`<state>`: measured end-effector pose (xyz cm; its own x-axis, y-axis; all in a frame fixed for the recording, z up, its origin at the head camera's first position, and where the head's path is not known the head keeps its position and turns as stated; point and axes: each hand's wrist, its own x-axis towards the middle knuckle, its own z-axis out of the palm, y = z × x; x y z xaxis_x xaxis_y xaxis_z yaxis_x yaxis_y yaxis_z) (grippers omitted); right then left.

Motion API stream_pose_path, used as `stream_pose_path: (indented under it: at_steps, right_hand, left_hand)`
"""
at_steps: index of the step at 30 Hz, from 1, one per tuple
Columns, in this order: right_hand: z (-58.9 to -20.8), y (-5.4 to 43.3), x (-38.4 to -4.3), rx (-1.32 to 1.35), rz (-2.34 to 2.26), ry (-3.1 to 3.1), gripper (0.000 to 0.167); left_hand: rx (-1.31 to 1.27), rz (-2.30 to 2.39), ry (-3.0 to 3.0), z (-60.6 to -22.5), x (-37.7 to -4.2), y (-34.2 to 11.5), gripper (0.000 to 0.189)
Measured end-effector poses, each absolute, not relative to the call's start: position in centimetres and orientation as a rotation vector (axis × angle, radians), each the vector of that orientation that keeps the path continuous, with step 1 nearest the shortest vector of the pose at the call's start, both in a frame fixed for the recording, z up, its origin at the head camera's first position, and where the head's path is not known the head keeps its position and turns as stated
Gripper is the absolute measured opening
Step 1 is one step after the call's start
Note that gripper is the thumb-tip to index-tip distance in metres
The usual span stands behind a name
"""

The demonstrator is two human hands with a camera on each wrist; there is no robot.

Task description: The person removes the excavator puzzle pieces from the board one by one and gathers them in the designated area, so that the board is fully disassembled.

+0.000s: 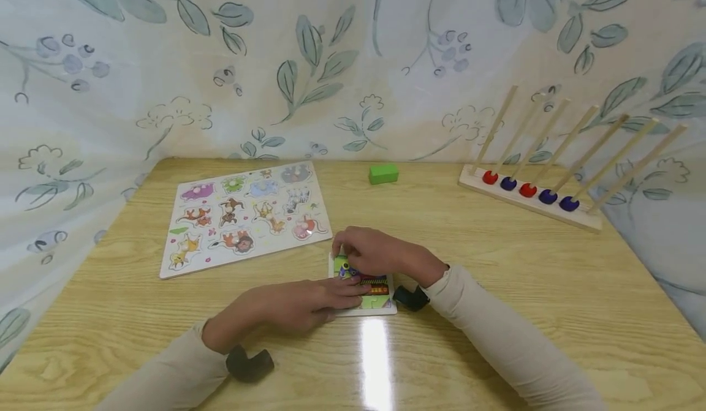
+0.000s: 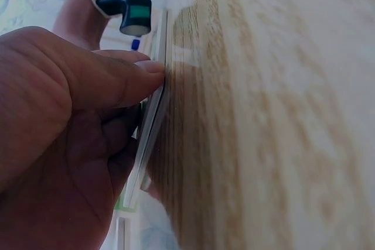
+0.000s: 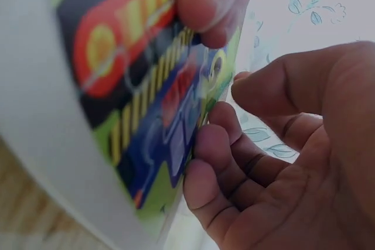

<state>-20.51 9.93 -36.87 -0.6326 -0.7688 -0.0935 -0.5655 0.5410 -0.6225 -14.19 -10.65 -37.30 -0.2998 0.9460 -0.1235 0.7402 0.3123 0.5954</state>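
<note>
A small jigsaw puzzle (image 1: 378,290) in a white frame lies on the table, showing a colourful vehicle on green. My left hand (image 1: 311,304) reaches over its left side, straight fingers resting on the picture. In the left wrist view, the left thumb (image 2: 132,80) touches the frame's edge. Over the puzzle's far part bends my right hand (image 1: 372,252). Seen from the right wrist, its loosely bent fingertips (image 3: 211,144) touch the picture near the border, while the thumb stays apart from them. Both hands cover parts of the picture.
An animal peg puzzle board (image 1: 248,215) lies at the back left. Near the table's far edge sits a green block (image 1: 383,174). A wooden rack (image 1: 532,199) with upright sticks and several red and blue beads stands at the back right. Patterned fabric hangs behind the table.
</note>
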Motion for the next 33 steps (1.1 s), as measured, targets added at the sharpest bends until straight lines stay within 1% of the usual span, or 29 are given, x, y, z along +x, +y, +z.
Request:
stream_pose_path:
  at_steps: [6,10,19,27,33]
  right_hand:
    - [-37.2,10.2,-20.4,-1.048,-0.813,2.432,0.025]
    - [-37.4,10.5,-20.3,-1.072,-0.861,2.426,0.025]
    - [-37.3,10.9,-20.3,-1.044,-1.025,2.370,0.011]
    - [-37.4,11.7,-20.6,-0.903,-1.235,2.323,0.016]
    - [-37.1,12.8,-20.8,-0.844,-1.290,2.333,0.018]
  left_hand:
    - [1.511,0.591,2.139,-37.7,-14.1,-10.6,0.044]
    - [1.488,0.573,2.147,-37.7,-14.0,-10.6,0.044]
    - [1.469,0.565,2.155,-37.1,-14.0,-10.5,0.044]
    - [1.446,0.590,2.156,-37.0,-14.0,-10.6,0.044]
    - [1.455,0.587,2.159,-37.0,-14.0,-10.7,0.044]
